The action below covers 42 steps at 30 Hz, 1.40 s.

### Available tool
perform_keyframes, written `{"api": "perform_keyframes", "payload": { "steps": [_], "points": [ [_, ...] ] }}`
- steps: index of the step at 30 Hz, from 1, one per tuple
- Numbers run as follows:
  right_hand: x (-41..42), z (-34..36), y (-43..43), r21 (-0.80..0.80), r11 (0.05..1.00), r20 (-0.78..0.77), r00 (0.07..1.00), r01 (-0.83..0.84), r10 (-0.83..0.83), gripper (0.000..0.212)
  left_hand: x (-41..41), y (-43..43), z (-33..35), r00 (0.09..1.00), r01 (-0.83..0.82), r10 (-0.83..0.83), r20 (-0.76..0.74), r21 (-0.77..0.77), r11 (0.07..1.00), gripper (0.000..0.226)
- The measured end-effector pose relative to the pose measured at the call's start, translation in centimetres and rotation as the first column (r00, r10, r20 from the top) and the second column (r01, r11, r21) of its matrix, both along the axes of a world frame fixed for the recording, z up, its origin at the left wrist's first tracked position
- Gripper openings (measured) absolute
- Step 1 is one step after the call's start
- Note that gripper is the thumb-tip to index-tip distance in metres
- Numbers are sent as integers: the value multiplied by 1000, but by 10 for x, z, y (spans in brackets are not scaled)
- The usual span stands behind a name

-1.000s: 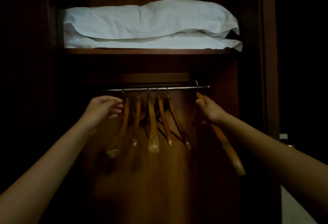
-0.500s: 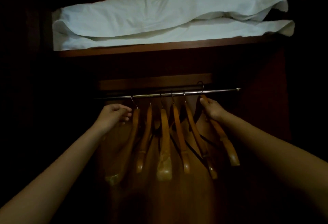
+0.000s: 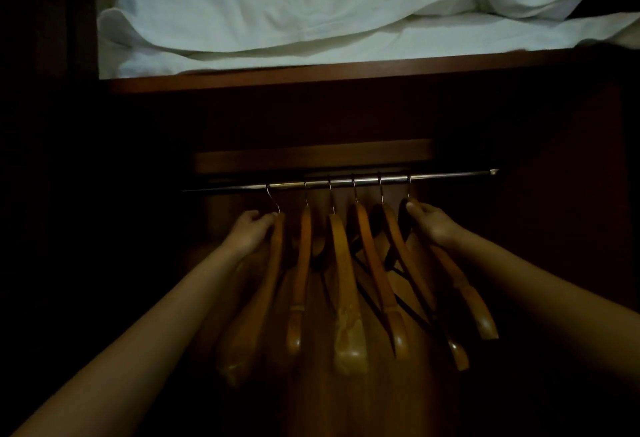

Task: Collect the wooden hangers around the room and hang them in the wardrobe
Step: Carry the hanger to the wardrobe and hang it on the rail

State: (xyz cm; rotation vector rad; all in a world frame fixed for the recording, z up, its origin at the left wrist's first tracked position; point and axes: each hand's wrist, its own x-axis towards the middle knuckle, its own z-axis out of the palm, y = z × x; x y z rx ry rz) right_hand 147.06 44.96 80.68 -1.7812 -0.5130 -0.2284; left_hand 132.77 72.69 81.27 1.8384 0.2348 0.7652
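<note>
A: Obs., left to right. The left hand (image 3: 251, 230) is closing its fingers on the neck of the leftmost hanger (image 3: 266, 280), just under its hook. That hook is sitting on the rail (image 3: 346, 183) but leaning; the hanger body is blurring, so I judge it is swinging.

B: Middle group?

A: Four wooden hangers (image 3: 346, 284) are hanging free from the rail, close together, fanning out at the lower ends. Nobody is touching them. Dark trouser bars are crossing behind two of them.

B: Right side?

A: The right hand (image 3: 433, 223) is gripping the top of the rightmost hanger (image 3: 460, 294), thumb up near the hook. The hook is over the rail. All six are therefore sitting in the wardrobe, below the shelf (image 3: 311, 79) carrying the white bedding (image 3: 311, 20).

B: Advice for the step?

A: Judgement only: she or he is squaring and spacing the row. Steady the left hanger until it is hanging plumb, check both end hooks are seating fully over the rail, then let go gently so nothing is knocking into the neighbours. Light is poor; hook seating is hard to confirm.
</note>
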Motion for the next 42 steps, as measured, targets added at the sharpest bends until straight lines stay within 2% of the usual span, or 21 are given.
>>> {"api": "perform_keyframes", "payload": {
  "steps": [3, 5, 9, 11, 14, 16, 20, 24, 29, 33, 36, 39, 42],
  "points": [
    [1, -3, 1, 75, 997, -52, 998, -23, 27, 42, 12, 8, -10, 994, 78, -80, -77, -28, 997, 70],
    [1, -3, -1, 146, 986, -105, 990, -77, 93, 44, 18, 11, -16, 988, 132, -136, -75, -51, 990, 69],
    [7, -4, -1, 126, 991, -104, 993, -42, 56, 48, 28, 10, -21, 964, 266, -265, 24, -122, 956, 51],
    [10, -5, 0, 149, 987, -135, 988, -55, 76, 51, 33, 10, -23, 953, 302, -297, 59, -173, 937, 53],
    [12, -8, -1, 265, 949, -210, 950, -174, 232, 60, 39, 7, -28, 942, 336, -327, 79, -235, 912, 58],
    [13, -8, -1, 274, 936, -204, 937, -222, 283, 63, 44, 4, -31, 930, 367, -347, 120, -282, 886, 60],
    [11, -9, 5, 245, 933, -144, 942, -263, 304, 52, 54, 0, -34, 924, 381, -339, 179, -335, 861, 60],
    [15, -13, 10, 286, 921, -136, 940, -264, 312, 45, 62, -9, -33, 906, 424, -385, 179, -343, 838, 58],
    [13, -14, 15, 350, 885, -132, 920, -306, 370, 21, 68, -21, -32, 888, 460, -420, 189, -367, 808, 58],
    [15, -16, 22, 316, 895, -105, 927, -313, 361, 26, 67, -27, -30, 880, 474, -442, 173, -373, 798, 56],
    [16, -16, 24, 303, 898, -109, 924, -320, 366, 20, 66, -32, -28, 883, 468, -450, 135, -344, 814, 54],
    [14, -17, 25, 308, 890, -80, 924, -335, 375, 17, 69, -36, -26, 890, 453, -443, 109, -307, 837, 63],
    [16, -17, 26, 295, 888, -73, 919, -352, 388, 32, 71, -40, -25, 896, 441, -435, 87, -276, 854, 65]
  ]
}}
